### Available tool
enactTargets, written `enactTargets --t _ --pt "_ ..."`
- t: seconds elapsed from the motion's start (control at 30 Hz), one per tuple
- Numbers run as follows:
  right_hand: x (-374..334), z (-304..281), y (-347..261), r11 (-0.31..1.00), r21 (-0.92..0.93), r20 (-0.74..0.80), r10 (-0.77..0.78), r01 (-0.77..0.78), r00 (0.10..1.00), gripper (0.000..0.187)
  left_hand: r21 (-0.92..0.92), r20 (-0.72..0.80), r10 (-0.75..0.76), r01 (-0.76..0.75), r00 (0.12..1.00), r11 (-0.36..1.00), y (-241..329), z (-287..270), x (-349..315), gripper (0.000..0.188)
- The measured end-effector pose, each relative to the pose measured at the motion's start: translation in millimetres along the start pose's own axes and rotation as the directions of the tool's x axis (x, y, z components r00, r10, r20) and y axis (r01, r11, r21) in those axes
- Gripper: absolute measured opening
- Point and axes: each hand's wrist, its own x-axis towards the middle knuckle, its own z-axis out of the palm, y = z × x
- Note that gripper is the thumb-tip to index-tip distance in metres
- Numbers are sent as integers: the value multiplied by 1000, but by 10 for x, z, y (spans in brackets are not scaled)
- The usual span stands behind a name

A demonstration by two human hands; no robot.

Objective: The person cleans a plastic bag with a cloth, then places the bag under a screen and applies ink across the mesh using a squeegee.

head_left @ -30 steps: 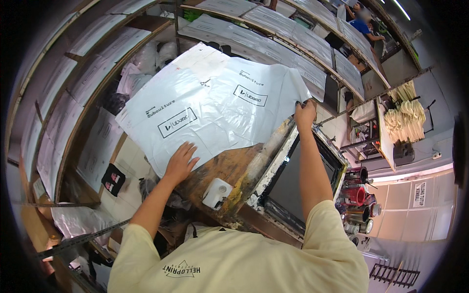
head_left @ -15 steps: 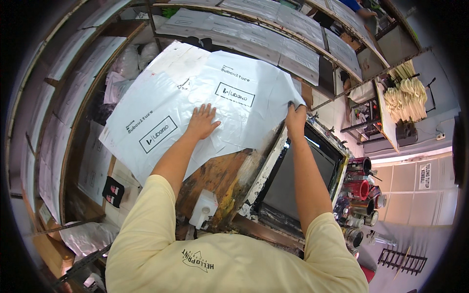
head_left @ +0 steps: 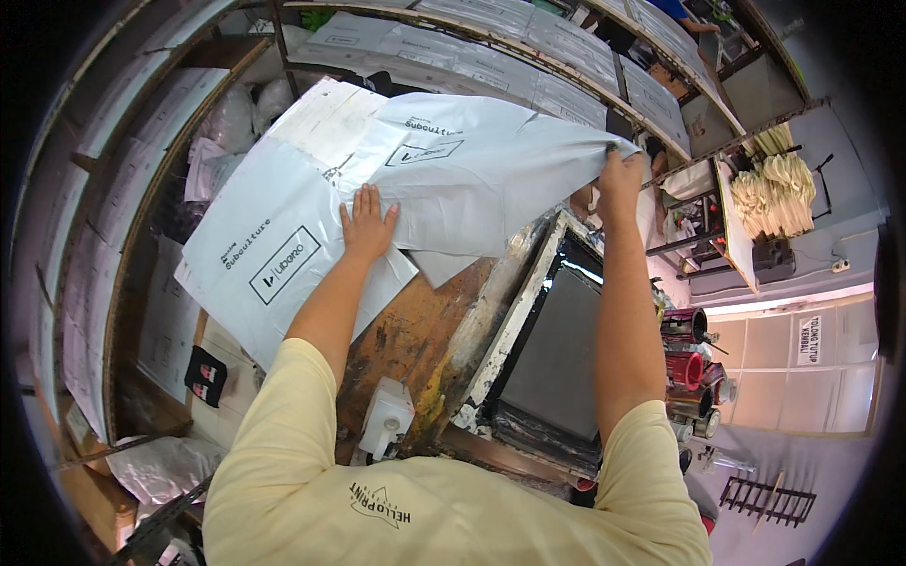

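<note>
My left hand [head_left: 369, 224] lies flat with fingers apart, pressing on pale plastic sheets near where two of them meet. With its fingers closed, my right hand [head_left: 620, 184] pinches the far right corner of one printed plastic sheet [head_left: 510, 160]. That sheet is lifted and stretched into folds toward my right hand. Another printed plastic sheet [head_left: 231, 255], black print upward, lies to the left of my left hand. A white stained board [head_left: 330, 118] shows beyond the sheets. Below my right forearm is a screen-printing frame [head_left: 505, 330] with dark mesh, partly hidden by the arm.
The paint-stained wooden table [head_left: 415, 325] holds a white plastic container [head_left: 387, 415] near my body. Ink cans [head_left: 687, 368] stand at the right. Racks bearing printed sheets [head_left: 453, 66] run along the back and left [head_left: 109, 245]. A black cloth item [head_left: 206, 375] lies at lower left.
My right hand has moved up and to the right, pulling the sheet's corner along, and the sheet has risen into folds. My left hand has shifted slightly left and stays flat.
</note>
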Motion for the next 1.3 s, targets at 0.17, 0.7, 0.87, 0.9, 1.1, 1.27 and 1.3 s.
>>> enactTargets --t 0.17,0.7,0.87,0.9,1.1,1.27,1.3 --pt "114 -52 -719 925 368 -59 -80 97 995 18 28 63 -36 35 997 999 -184 -15 85 84" --pt "-415 657 -2903 826 -58 418 -490 561 765 52 -49 4 213 -212 977 976 -109 -322 -241 92" --pt "-436 1100 -2618 839 543 590 -354 -32 725 22 -626 -75 289 -270 954 732 88 -930 -618 82" --pt "-360 1166 -2589 811 582 566 -348 -64 748 20 -660 -84 267 -255 960 707 76 -984 -679 79" --pt "-239 922 -2657 628 -26 195 -760 778 620 27 -960 244 142 218 959 177 -137 -1059 -905 91" --pt "-798 541 -2620 521 817 333 -77 -247 940 35 -691 315 242 397 918 -604 -95 -1388 -1113 103" --pt "-892 366 -2412 521 817 319 -51 -247 947 34 -584 312 211 362 926 -726 -2 -1478 -1158 89"
